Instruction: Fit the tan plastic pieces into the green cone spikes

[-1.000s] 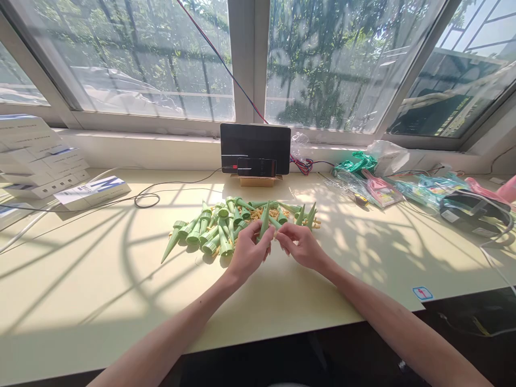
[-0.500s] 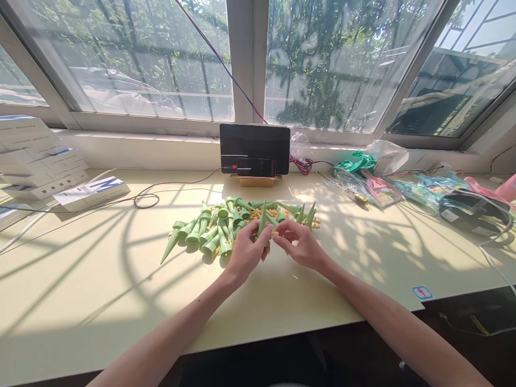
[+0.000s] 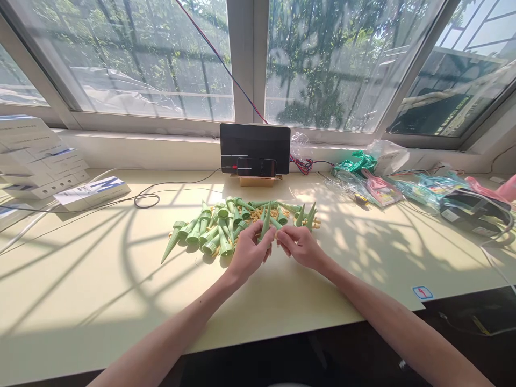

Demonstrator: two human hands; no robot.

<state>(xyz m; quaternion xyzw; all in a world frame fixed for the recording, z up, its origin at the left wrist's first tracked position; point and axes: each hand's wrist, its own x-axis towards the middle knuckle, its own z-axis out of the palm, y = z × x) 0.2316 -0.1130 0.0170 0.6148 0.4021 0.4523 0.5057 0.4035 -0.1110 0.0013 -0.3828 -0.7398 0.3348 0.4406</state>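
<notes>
From left to right: leaving heaped green cones (image 3: 193, 234) lying on the pale table (image 3: 121, 306); gripping, in the left hand (image 3: 250, 250), a single cone (image 3: 266, 219), point upward and leaning slightly right, between thumb and fingers at the near side of the heap; drawing the right hand (image 3: 300, 246) back in beside the left fingertips, thumb and forefinger pinching together, thus covering the small pale piece just visible there; probably working again close to the held cone, though hiding whatever lies between the right fingertips; passing near two pointed cones (image 3: 311, 216) and yellowish pegs (image 3: 317, 222) behind.
</notes>
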